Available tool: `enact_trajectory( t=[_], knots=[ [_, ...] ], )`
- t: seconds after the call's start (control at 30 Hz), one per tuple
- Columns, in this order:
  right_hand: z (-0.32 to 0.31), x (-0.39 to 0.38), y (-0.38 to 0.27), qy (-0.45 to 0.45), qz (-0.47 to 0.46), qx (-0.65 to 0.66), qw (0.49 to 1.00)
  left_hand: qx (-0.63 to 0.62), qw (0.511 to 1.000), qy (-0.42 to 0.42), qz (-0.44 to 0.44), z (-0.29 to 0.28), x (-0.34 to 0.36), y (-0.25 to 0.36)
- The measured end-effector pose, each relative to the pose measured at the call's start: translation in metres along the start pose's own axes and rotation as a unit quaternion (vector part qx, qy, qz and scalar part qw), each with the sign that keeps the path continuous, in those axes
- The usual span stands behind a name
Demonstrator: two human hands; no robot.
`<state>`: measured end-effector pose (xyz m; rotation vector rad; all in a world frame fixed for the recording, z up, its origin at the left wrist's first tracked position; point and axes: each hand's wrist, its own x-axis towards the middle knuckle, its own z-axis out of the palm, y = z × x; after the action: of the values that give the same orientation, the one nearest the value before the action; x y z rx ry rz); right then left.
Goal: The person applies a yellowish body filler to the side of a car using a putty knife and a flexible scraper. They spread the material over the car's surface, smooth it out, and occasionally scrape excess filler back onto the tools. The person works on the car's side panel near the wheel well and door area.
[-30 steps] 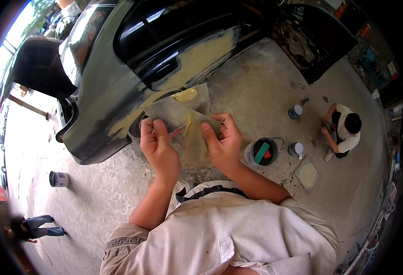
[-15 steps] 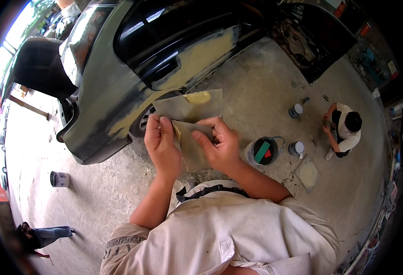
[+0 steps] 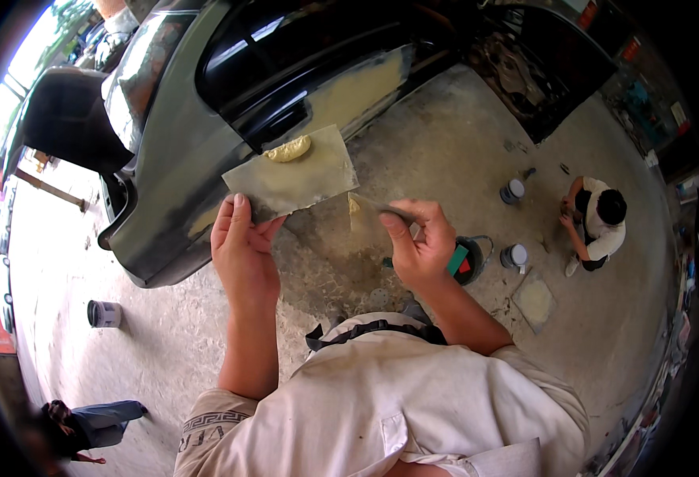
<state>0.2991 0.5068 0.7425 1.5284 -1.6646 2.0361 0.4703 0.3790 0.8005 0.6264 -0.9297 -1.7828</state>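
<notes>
Separation is widening at frame centre: our left hand (image 3: 246, 258) is pinching a sheet (image 3: 310, 176) bearing putty (image 3: 289, 149), our right hand (image 3: 424, 253) a spreader (image 3: 364, 215), seemingly leaving each free.

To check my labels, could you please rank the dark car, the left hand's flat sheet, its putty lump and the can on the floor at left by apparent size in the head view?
1. Dark car
2. Flat sheet
3. Putty lump and can: too alike to rank
</notes>
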Motion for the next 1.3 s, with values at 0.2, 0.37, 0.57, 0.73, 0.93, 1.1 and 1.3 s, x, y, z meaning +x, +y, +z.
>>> enact_trajectory(
  t=[0.2, 0.37, 0.57, 0.73, 0.93, 1.1, 1.3],
  knots=[
    [0.011, 0.018, -0.003, -0.013, -0.127, -0.042, 0.991, -0.027, 0.999, -0.019, 0.0, 0.0, -0.004, -0.009],
    [0.025, 0.015, -0.008, -0.06, -0.168, -0.049, 0.983, -0.031, 0.999, -0.039, -0.017, 0.01, -0.009, -0.011],
    [0.011, 0.015, -0.011, -0.143, -0.174, -0.018, 0.974, -0.016, 1.0, -0.007, 0.007, 0.005, -0.007, -0.006],
    [-0.009, 0.001, -0.015, -0.063, 0.092, 0.094, 0.989, 0.039, 0.996, -0.008, 0.085, 0.008, -0.006, -0.006],
    [-0.029, 0.025, -0.029, 0.03, 0.237, 0.259, 0.936, 0.125, 0.976, -0.039, 0.174, 0.007, -0.01, -0.009],
    [-0.023, 0.039, -0.033, 0.087, 0.241, 0.276, 0.926, 0.116, 0.975, -0.066, 0.177, 0.01, -0.016, -0.013],
    [-0.018, 0.034, -0.035, 0.112, 0.244, 0.252, 0.93, 0.13, 0.968, -0.068, 0.204, 0.022, -0.03, -0.014]
  ],
)
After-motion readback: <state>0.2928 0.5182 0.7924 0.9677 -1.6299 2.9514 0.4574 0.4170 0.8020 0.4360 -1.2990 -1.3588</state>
